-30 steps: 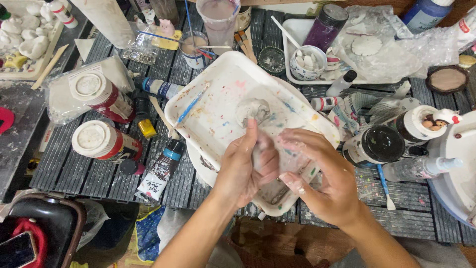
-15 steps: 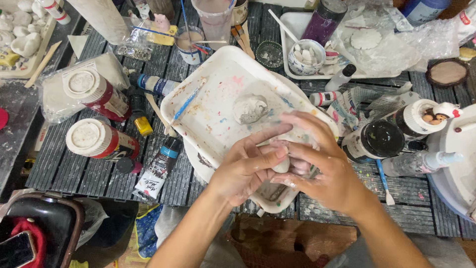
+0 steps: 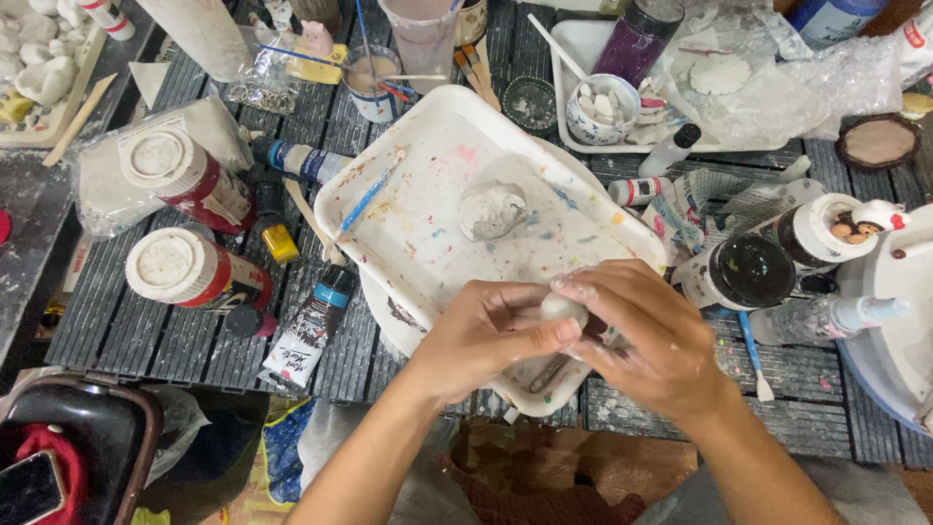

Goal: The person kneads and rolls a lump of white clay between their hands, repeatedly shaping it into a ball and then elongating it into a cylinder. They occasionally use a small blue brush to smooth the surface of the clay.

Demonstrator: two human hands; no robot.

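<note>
Both hands are cupping a small white clay ball [image 3: 564, 309] over the tray's [image 3: 428, 185] near edge: left hand [image 3: 486, 335] and right hand [image 3: 646, 335] fingers closed around it. Even, gentle pressure is keeping it round; beyond, a clay lump [image 3: 491, 209] is lying mid-tray.

Two red jars with white lids [image 3: 185, 224] lie at nine o'clock. One white tray [image 3: 428, 165] holds one grey clay lump [image 3: 491, 209]. Two hands [image 3: 573, 335] meet at six o'clock.

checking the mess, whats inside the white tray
A grey clay lump lies on the paint-speckled white tray, with a blue brush on its rim. Both hands, left hand and right hand, cover the near corner.
</note>
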